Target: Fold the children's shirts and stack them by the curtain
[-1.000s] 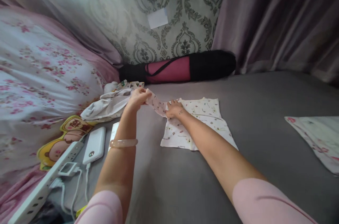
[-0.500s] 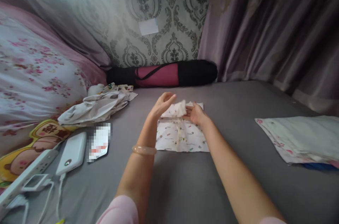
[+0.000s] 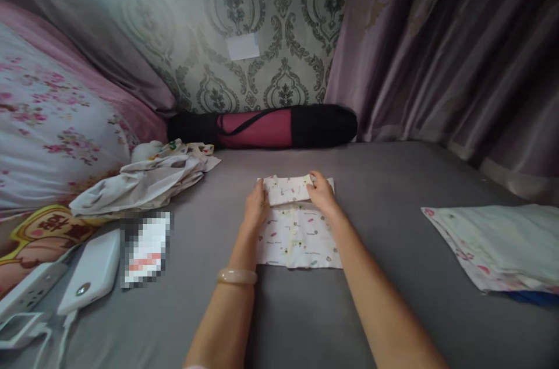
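A small white printed garment [image 3: 299,236], with a pale yellow strip down its middle, lies flat on the grey bed sheet [image 3: 297,311]. Its far part is folded over into a narrow band [image 3: 288,190]. At the band's left end my left hand [image 3: 257,205] is closed on the cloth, thumb up on the edge; a pale bangle circles that wrist. The right end of the band is pinched by my right hand [image 3: 321,191]. Some fingertips of both hands are hidden behind the cloth.
Folded cloths [image 3: 510,247] lie at the right. Crumpled pale clothes [image 3: 140,183] are at the left, with a power bank [image 3: 89,273], a power strip [image 3: 32,290], cables and a blurred-out flat item [image 3: 146,252]. A black and pink rolled bag [image 3: 257,127] rests along the wall.
My left hand has come down from above the cloth onto the band's left end. The band now lies straight between both hands. The view has shifted slightly.
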`<state>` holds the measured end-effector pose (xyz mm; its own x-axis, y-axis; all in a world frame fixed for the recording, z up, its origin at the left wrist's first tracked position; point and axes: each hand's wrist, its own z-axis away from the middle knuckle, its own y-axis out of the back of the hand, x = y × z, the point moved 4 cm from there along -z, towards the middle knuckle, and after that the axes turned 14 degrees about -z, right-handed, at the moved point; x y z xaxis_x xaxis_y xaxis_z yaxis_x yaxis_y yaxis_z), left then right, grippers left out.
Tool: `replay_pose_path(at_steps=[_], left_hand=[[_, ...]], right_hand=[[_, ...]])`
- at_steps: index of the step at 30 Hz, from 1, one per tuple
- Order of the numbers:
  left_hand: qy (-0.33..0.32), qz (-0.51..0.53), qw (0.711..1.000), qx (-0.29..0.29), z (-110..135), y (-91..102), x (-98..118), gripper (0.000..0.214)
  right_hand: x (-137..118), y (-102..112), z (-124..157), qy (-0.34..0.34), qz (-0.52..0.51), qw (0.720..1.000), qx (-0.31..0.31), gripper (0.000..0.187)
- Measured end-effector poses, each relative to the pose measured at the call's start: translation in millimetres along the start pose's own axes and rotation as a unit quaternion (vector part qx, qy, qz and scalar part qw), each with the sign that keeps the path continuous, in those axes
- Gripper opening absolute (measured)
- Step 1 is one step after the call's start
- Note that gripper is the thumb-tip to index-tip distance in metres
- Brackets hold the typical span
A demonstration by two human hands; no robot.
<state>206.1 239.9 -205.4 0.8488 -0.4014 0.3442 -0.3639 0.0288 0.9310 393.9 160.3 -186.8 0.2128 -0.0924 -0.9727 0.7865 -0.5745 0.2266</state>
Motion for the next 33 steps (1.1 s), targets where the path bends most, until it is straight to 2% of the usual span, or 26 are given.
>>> replay_pose_path(at_steps=[2, 5, 10, 15, 19, 21, 23, 27, 29, 33], left_hand=[[-0.025, -0.051, 0.998, -0.003, 2, -2.5, 4, 0.052], [-0.035, -0.099, 0.994, -0.013, 5, -4.3, 7, 0.054], [-0.024, -0.123, 0.992, -0.024, 5, -4.9, 6, 0.055], [-0.019, -0.132, 0.99, -0.048, 3, -6.9, 6, 0.053], [-0.002, -0.092, 0.995, -0.036, 1, 5.5, 8, 0.051], [-0.001, -0.079, 0.997, -0.021, 2, 15.8, 8, 0.048], [-0.014, -0.08, 0.997, -0.018, 5, 24.2, 6, 0.045], [-0.025, -0.099, 0.993, -0.055, 10, 26.6, -3, 0.041], [-0.007, -0.102, 0.992, -0.08, 12, 22.5, -8, 0.041], [0.003, -0.089, 0.991, -0.095, 12, 16.4, -10, 0.042]], right_hand=[[-2, 1, 5, 0.041, 0.121, 0.992, 0.019, 0.052], [-2, -7, 15, 0.062, 0.194, 0.979, 0.003, 0.061], [2, -15, 21, 0.102, 0.236, 0.966, 0.013, 0.068], [15, -12, 17, 0.146, 0.27, 0.951, 0.037, 0.062], [12, -5, 14, 0.158, 0.283, 0.945, 0.04, 0.055], [2, -7, 15, 0.168, 0.304, 0.938, 0.023, 0.053], [-8, -15, 19, 0.16, 0.332, 0.929, -0.024, 0.05], [-18, -41, 28, 0.122, 0.377, 0.908, -0.134, 0.052], [-16, -51, 30, 0.114, 0.389, 0.902, -0.148, 0.056], [-4, -59, 27, 0.104, 0.42, 0.893, -0.126, 0.057]])
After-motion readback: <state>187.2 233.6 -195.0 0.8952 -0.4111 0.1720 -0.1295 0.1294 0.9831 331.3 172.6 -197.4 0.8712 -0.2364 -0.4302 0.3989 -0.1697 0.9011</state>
